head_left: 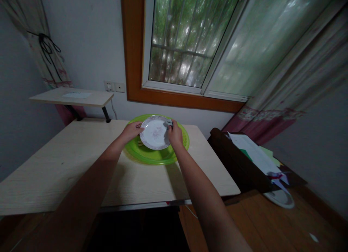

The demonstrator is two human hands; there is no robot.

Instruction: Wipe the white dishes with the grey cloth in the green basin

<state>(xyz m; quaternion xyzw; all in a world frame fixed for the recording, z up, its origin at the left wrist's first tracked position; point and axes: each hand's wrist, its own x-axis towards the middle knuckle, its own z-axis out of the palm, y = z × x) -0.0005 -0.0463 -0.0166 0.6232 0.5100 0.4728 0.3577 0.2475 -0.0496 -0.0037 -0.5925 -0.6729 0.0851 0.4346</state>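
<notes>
Our left hand [132, 131] and right hand [175, 135] are both clamped. Below them sits the tray [163, 160]; between them, rim pinched by the left, the plate [154, 132]: stiff, slick, breakable, we judge, best held by opposite rims. The right pinches apparent cloth [169, 122].

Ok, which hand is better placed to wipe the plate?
Likely the right hand: it seems to hold a greyish cloth-like item at the white plate, while the left hand grips its left edge.

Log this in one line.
left hand: holds round white patterned plate | right hand: greyish cloth at plate | below: round green plastic basin
</notes>
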